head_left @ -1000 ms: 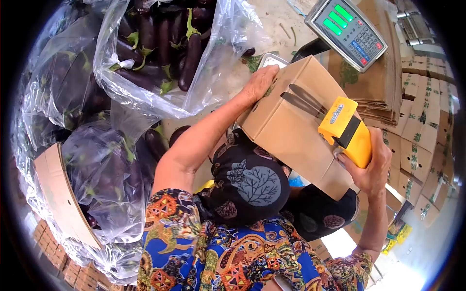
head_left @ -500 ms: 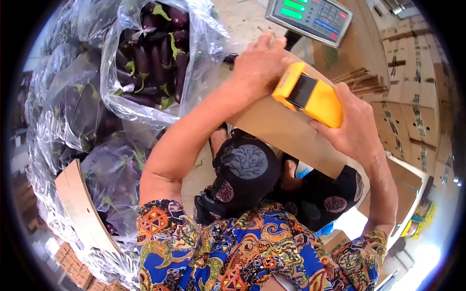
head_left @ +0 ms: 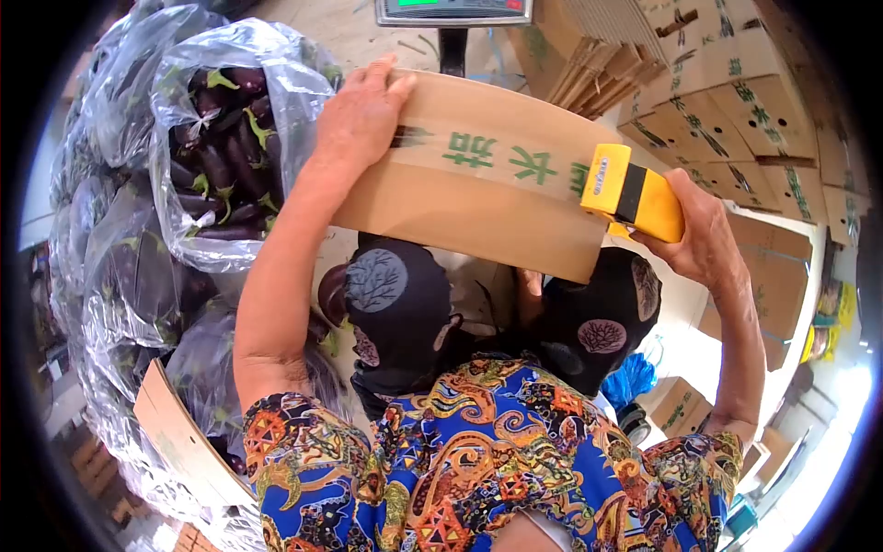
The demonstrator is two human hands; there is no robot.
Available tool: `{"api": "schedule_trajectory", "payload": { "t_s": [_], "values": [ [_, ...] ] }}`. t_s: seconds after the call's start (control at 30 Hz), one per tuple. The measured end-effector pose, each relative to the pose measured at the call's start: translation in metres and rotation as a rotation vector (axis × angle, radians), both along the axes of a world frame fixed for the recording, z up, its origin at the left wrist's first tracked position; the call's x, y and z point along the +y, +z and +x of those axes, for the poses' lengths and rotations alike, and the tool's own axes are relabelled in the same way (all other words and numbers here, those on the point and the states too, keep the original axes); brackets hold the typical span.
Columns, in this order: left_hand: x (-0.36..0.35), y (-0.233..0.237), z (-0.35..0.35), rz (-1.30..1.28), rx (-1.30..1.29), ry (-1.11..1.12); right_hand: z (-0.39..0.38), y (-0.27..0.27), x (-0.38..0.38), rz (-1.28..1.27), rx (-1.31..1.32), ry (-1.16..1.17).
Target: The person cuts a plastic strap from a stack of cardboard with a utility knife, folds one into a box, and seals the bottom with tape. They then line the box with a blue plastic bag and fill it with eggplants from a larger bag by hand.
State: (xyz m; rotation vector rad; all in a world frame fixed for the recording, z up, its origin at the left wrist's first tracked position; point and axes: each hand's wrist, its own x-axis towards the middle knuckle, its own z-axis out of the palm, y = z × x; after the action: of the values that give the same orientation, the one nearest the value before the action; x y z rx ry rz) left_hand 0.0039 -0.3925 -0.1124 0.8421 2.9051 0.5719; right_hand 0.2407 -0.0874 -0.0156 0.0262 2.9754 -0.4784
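A cardboard box (head_left: 478,225) with green printed characters lies across in front of my knees. My left hand (head_left: 361,115) grips its left end, fingers over the far corner and thumb on the top. My right hand (head_left: 694,225) is closed around a yellow tape dispenser (head_left: 655,204) with a dark band, whose head sits at the right end of the box. A strip of clear tape (head_left: 432,147) runs along the box between my left hand and the dispenser. The fingers on the dispenser's far side are partly hidden.
Clear plastic bags of eggplants (head_left: 235,161) stand to the left, one gaping at the top. A digital scale display (head_left: 453,11) is at the far edge. Flat cardboard sheets (head_left: 598,69) and stacked printed cartons (head_left: 736,120) fill the right; a cardboard piece (head_left: 184,414) leans lower left.
The tape dispenser and my right hand have moved away from my left hand along the box, with tape now between them. The view has shifted, and the box's printed characters now show.
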Motion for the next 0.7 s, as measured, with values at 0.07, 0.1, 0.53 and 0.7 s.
{"api": "schedule_trajectory", "payload": {
  "t_s": [0.07,0.1,0.53,0.7],
  "values": [
    [0.001,-0.004,-0.003,0.027,-0.024,0.078,0.017,-0.011,0.016,-0.009,0.024,-0.025],
    [-0.002,-0.008,-0.005,0.049,-0.009,0.048,0.025,-0.015,0.021,-0.018,0.039,-0.044],
    [-0.014,-0.012,-0.013,0.165,0.019,-0.028,0.039,-0.103,0.030,-0.334,0.120,-0.052],
    [-0.011,-0.004,-0.011,0.158,-0.044,0.002,0.058,-0.170,0.035,-0.304,0.128,-0.137]
  ]
}}
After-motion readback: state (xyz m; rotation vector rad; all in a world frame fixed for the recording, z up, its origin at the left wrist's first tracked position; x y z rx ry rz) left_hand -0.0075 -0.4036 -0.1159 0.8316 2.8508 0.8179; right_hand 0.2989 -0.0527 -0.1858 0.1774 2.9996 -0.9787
